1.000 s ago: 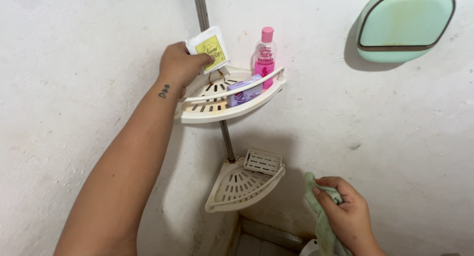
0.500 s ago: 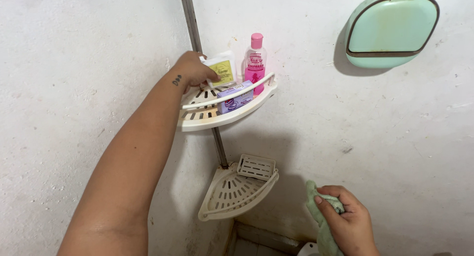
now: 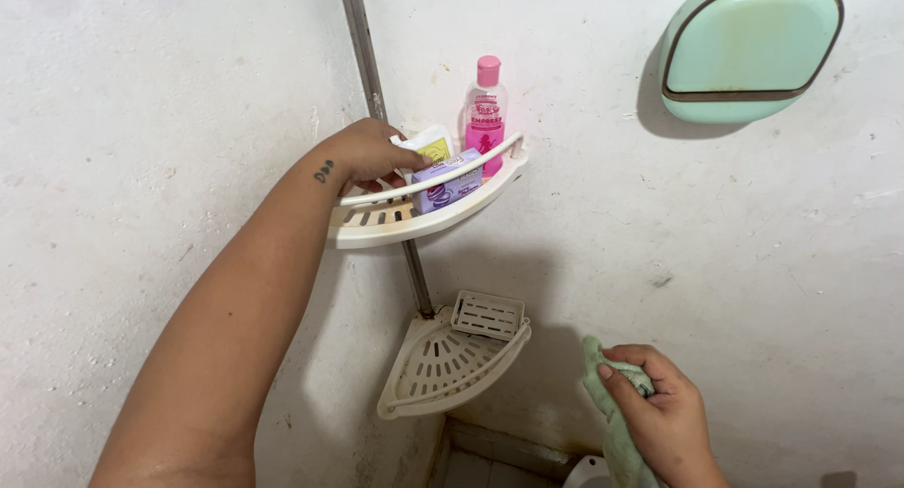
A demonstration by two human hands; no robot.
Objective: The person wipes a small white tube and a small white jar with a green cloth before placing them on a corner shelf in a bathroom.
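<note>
White corner walls are framing the upper shelf (image 3: 428, 226); left hand (image 3: 372, 154) fingers are clamping the yellow-white box (image 3: 428, 147) there, best seated flat beside the pink bottle (image 3: 486, 112); right hand (image 3: 664, 417) below is gripping a green cloth (image 3: 612, 432).

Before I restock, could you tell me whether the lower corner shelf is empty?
Nearly empty: the lower corner shelf holds only a small slotted tray at its back; its slotted floor is bare.

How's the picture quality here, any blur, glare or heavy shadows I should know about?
Head view: sharp throughout, no motion blur on the left hand or right hand. Even, soft light, no glare on the white wall. Soft shadows fall left of the green wall case and below the upper corner shelf; the corner beneath the lower shelf is dimmer.
</note>
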